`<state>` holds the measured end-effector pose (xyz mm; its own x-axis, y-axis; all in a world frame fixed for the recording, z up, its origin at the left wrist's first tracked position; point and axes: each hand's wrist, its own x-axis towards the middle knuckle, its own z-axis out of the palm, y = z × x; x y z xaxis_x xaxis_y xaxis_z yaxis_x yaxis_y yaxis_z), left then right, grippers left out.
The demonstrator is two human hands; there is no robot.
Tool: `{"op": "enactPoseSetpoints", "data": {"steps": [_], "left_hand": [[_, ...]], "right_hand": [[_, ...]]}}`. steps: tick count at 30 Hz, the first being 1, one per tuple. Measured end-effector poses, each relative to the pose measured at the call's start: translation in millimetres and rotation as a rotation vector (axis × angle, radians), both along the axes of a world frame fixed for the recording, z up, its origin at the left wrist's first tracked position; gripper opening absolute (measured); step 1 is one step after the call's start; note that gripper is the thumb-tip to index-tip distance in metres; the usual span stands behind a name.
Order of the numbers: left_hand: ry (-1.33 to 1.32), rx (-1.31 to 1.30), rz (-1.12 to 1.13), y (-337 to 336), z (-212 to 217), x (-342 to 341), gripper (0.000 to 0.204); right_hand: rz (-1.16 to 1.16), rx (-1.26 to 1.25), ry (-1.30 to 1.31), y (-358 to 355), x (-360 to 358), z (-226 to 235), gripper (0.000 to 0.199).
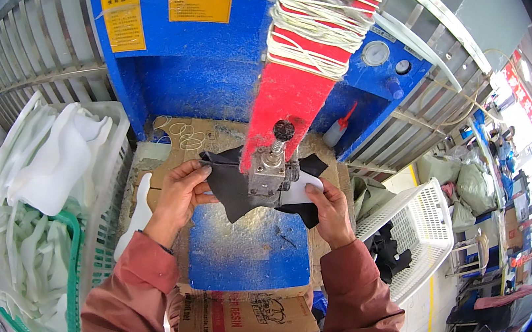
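A black flat cut piece, perhaps fabric or leather [228, 190], lies under the metal press head [270, 175] at the end of a red arm [296, 89]. My left hand [180, 196] pinches its left edge between thumb and fingers. To the right of the head, my right hand [331, 211] has its fingers closed on a thin white shaped sheet [299, 190], with more black material beneath it. The press head hides the middle of both pieces. Below them is a blue work plate [244, 255] dusted with pale powder.
At left, white foam-like pieces [57, 171] fill a white crate, and more overfill a green basket [74, 269]. A white plastic basket [422, 220] holds black pieces at right. Blue machine housing [201, 74] stands behind, with a small squeeze bottle [336, 132]. Cardboard [244, 314] lies in front.
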<state>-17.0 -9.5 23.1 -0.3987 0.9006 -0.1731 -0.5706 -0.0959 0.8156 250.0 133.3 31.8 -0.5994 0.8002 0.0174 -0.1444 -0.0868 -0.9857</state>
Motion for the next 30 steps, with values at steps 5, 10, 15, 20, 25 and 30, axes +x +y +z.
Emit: {"op": "enactPoseSetpoints", "data": {"steps": [5,10,15,20,25,30], "left_hand": [[-0.01,-0.011,-0.02,16.0,6.1,-1.9,0.006],[-0.004,-0.001,-0.071,28.7,13.1,-1.4,0.009],[0.016,-0.021,-0.064,34.4,18.7,4.4,0.011],[-0.019,0.01,-0.113,31.3,20.8,10.0,0.013],[-0.04,0.084,-0.167,25.8,18.0,10.9,0.016],[-0.146,0.055,-0.114,26.7,11.6,15.5,0.02]], "right_hand": [[-0.025,-0.066,0.08,4.0,2.3,1.7,0.022],[-0.058,-0.062,0.07,8.2,6.0,0.1,0.023],[-0.092,-0.077,0.072,12.6,12.7,-6.2,0.023],[-0.051,-0.157,0.074,14.1,20.7,-14.3,0.023],[-0.036,-0.178,0.035,12.6,23.8,-24.0,0.023],[0.02,-0.254,0.002,11.4,26.6,-28.9,0.024]]}}
